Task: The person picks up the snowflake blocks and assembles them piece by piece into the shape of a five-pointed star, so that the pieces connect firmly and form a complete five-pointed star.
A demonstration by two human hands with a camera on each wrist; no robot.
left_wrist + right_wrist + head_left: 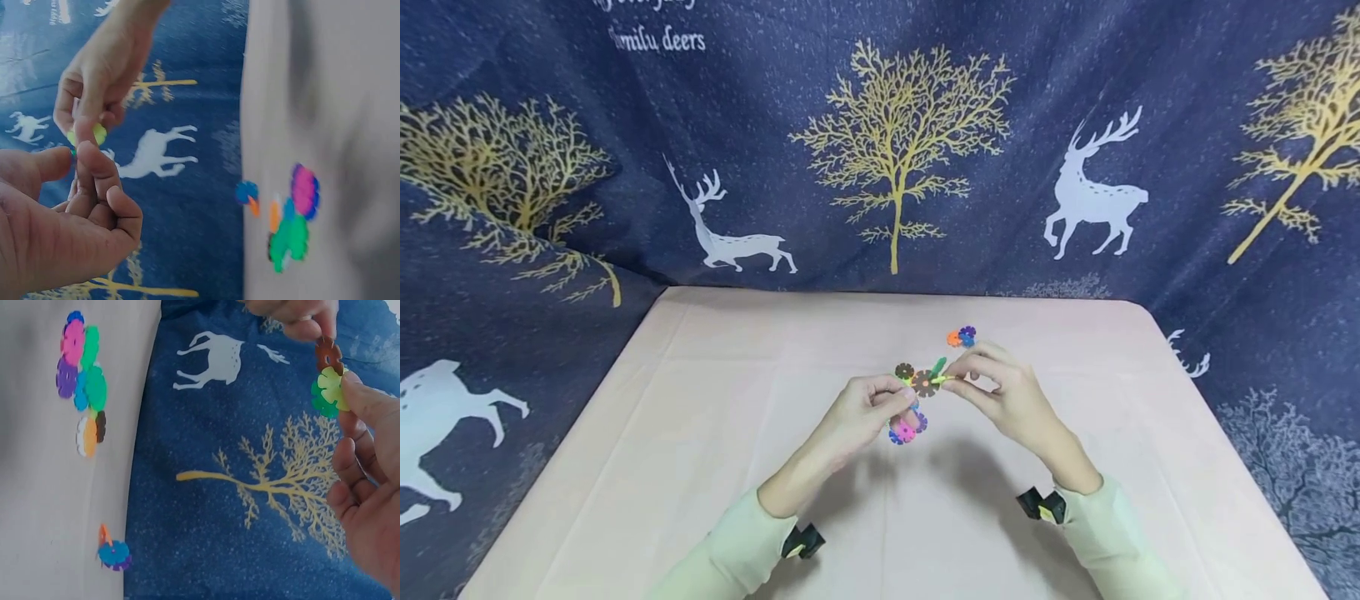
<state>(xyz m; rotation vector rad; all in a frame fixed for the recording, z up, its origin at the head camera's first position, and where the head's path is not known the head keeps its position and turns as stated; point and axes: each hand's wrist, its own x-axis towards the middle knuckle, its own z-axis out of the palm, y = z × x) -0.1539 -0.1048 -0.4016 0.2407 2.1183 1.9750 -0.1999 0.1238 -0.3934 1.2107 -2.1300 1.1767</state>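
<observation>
Both hands are raised over the table on one small group of notched plastic snowflake discs. My left hand (872, 408) pinches a brown disc (328, 355) by its edge. Joined to that disc are a yellow-green disc (332, 386) and a green disc (322, 403). Thumb and fingers of my right hand (1000, 392) pinch the yellow-green one, seen also in the left wrist view (99, 134). Below the hands lies a larger cluster of linked discs, among them a pink disc (73, 340), a green disc (95, 387) and an orange disc (90, 437). My left hand partly hides it in the head view.
Farther back on the pale tablecloth (760, 350) lies a small joined set of orange, blue and purple discs (962, 336). A dark blue curtain (745, 100) with deer and trees hangs behind the table. Black wrist mounts (803, 542) sit at both cuffs.
</observation>
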